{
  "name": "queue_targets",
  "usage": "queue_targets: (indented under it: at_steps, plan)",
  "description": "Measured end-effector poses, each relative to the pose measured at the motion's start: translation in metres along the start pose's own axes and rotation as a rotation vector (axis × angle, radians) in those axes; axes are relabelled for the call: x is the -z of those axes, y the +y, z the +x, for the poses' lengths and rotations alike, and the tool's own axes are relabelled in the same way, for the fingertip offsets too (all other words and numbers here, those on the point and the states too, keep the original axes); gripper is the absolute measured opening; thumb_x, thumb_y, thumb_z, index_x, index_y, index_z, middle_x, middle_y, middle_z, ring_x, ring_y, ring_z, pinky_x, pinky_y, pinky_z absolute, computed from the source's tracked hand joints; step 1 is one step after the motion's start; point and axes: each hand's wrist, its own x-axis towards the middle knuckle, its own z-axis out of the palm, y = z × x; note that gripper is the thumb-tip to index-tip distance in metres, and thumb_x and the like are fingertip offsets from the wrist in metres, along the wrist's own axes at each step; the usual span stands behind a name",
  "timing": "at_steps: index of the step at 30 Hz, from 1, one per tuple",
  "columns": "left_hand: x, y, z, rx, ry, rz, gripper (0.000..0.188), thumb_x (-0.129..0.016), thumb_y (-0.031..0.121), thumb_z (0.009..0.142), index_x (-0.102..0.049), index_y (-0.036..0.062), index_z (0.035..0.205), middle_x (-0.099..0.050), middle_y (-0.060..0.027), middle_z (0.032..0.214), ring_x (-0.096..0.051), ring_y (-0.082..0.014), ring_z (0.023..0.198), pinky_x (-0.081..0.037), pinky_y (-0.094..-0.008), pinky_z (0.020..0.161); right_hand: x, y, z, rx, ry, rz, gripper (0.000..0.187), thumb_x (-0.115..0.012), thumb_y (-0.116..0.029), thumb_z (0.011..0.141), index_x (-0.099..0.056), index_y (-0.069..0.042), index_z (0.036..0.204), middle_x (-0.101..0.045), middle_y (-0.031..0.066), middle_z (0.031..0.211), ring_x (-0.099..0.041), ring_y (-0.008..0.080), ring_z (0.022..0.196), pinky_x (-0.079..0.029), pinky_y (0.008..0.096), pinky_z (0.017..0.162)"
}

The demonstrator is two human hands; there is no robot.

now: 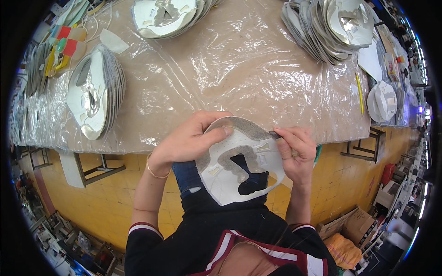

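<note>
A white and grey shoe upper (pixel 230 158), flat with cut-out openings, is held over my lap just off the table's near edge. My left hand (pixel 193 136) grips its upper left edge, thumb on top and fingers hidden underneath. At its right edge my right hand (pixel 297 149) is closed in a pinch. A small dark flat piece (pixel 275 135) shows between the right fingertips, touching the upper's grey border; its kind is too small to tell. Something green (pixel 317 154) peeks out behind the right hand.
Stacks of similar uppers stand on the plastic-covered table (pixel 221 78): a left stack (pixel 87 96), a far stack (pixel 163 18) and a far-right stack (pixel 350 23). A yellow pencil-like stick (pixel 359 94) lies at right. Cardboard boxes (pixel 357 225) sit on the floor.
</note>
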Motion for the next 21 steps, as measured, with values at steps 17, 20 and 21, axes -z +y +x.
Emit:
queue_targets:
  at_steps: [17,20,21]
  plan:
    - [0.008,-0.018,0.016,0.065,0.032,-0.082,0.037,-0.057,0.021,0.094,-0.057,-0.0041,0.120,-0.065,-0.0050,0.102,-0.058,-0.0087,0.093,-0.046,-0.0247,0.082,-0.013,0.010,-0.018,-0.552,-0.117,0.411,0.028,-0.070,-0.009,0.088,-0.066,0.002,0.113,-0.062,0.0000,0.087,-0.050,0.0039,0.076,-0.040,0.0186,0.065]
    - [0.004,-0.025,0.016,-0.021,0.087,-0.323,0.045,-0.058,0.028,0.096,-0.053,-0.0048,0.126,-0.066,-0.0063,0.099,-0.060,-0.0084,0.091,-0.049,-0.0240,0.080,-0.024,0.017,-0.016,-0.640,0.094,0.601,0.028,-0.065,-0.009,0.092,-0.062,0.003,0.118,-0.061,-0.0023,0.090,-0.051,0.0021,0.080,-0.042,0.0177,0.068]
    - [0.000,-0.028,0.013,-0.051,0.137,-0.433,0.045,-0.058,0.030,0.097,-0.053,-0.0043,0.126,-0.066,-0.0056,0.099,-0.061,-0.0078,0.090,-0.050,-0.0237,0.080,-0.027,0.020,-0.015,-0.647,0.167,0.620,0.029,-0.064,-0.009,0.093,-0.061,0.003,0.119,-0.061,-0.0023,0.091,-0.052,0.0024,0.080,-0.042,0.0178,0.069]
